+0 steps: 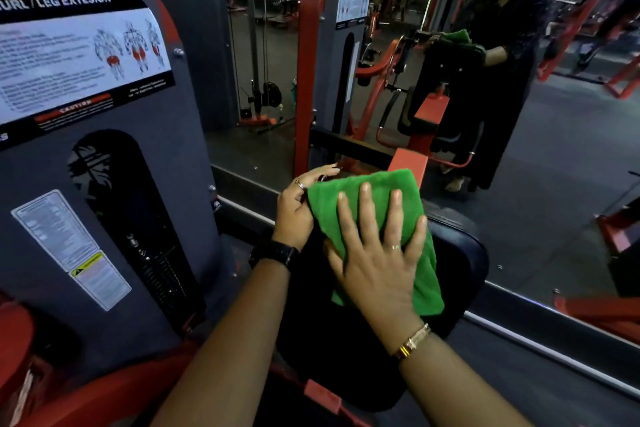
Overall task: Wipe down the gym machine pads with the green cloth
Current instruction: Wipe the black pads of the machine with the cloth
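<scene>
A folded green cloth point(372, 198) lies over the top of a black back pad point(460, 253) of the leg machine. My right hand point(377, 260) lies flat on the cloth with fingers spread and straight, pressing it against the pad. My left hand point(299, 208) holds the pad's left upper edge beside the cloth, its fingers curled around the edge. The lower part of the pad runs down between my forearms and is dark.
The grey weight-stack cover point(114, 163) with its instruction labels stands close on the left. A large wall mirror point(519, 149) right behind the pad reflects me and the red machine frame point(304, 80). Red frame parts point(322, 395) sit below the pad.
</scene>
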The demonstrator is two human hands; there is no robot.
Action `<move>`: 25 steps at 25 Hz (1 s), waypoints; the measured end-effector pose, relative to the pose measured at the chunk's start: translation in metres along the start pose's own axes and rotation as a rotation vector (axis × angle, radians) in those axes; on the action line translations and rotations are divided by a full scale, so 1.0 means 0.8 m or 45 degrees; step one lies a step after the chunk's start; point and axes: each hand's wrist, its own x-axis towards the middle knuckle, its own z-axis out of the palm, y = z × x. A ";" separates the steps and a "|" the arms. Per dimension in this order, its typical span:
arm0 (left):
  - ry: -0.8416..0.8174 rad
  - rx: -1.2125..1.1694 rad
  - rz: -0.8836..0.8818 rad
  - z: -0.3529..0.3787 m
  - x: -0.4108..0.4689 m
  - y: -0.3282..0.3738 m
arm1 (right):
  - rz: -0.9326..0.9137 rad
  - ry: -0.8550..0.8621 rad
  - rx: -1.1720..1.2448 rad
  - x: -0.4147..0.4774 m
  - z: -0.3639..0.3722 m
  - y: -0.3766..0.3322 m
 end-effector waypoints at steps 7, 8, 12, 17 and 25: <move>-0.110 0.076 0.194 -0.008 -0.009 -0.005 | 0.236 0.102 -0.009 -0.028 0.012 0.006; -0.142 0.042 0.153 -0.010 -0.007 -0.003 | 0.240 0.087 0.012 -0.009 0.009 -0.003; -0.235 -0.154 0.055 -0.017 -0.007 -0.002 | -0.389 0.017 -0.177 -0.057 0.040 -0.014; -0.222 -0.155 0.024 -0.015 -0.009 0.003 | -0.083 0.080 -0.127 -0.051 0.026 -0.006; -0.178 -0.224 0.004 -0.011 -0.013 -0.002 | -0.247 0.086 -0.155 -0.056 0.015 0.031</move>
